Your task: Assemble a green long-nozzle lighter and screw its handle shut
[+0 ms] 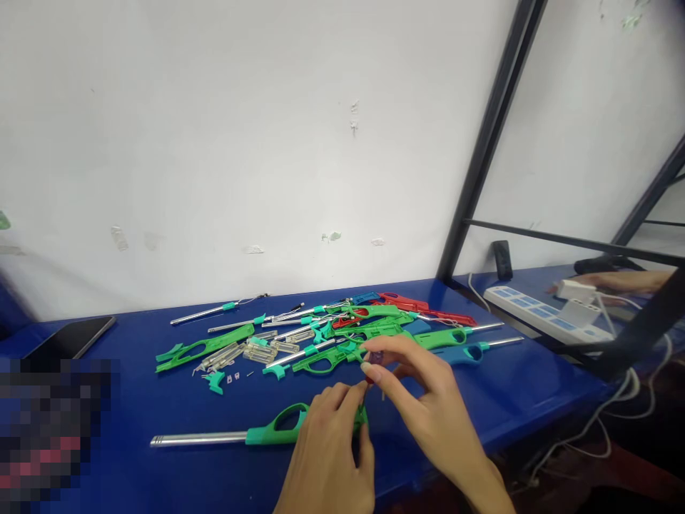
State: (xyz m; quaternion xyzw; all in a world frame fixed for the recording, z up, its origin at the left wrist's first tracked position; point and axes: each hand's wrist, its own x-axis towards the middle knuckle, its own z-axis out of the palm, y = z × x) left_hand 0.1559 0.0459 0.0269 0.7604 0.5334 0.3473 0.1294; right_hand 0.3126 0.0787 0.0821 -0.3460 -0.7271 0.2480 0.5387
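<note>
My left hand (335, 446) is closed round the handle end of a green long-nosed lighter (289, 422), which lies on the blue table with its metal tube pointing left. Just above that handle end, my right hand (422, 392) pinches a small dark purple and red tool (376, 357). It looks like a short screwdriver, tip down; its lower end is mostly hidden by my fingers. Behind my hands are green lighter shell halves (206, 348), metal tubes (206, 312), clear fuel tanks (261, 351) and a teal trigger (215, 382).
Red lighter shells (449, 315) and a blue lighter (471, 353) lie at the pile's right. A phone (72, 339) rests at the left. Beyond a black metal post (481, 143) are a power strip (546, 314), hanging white cables and another person's hand (604, 284).
</note>
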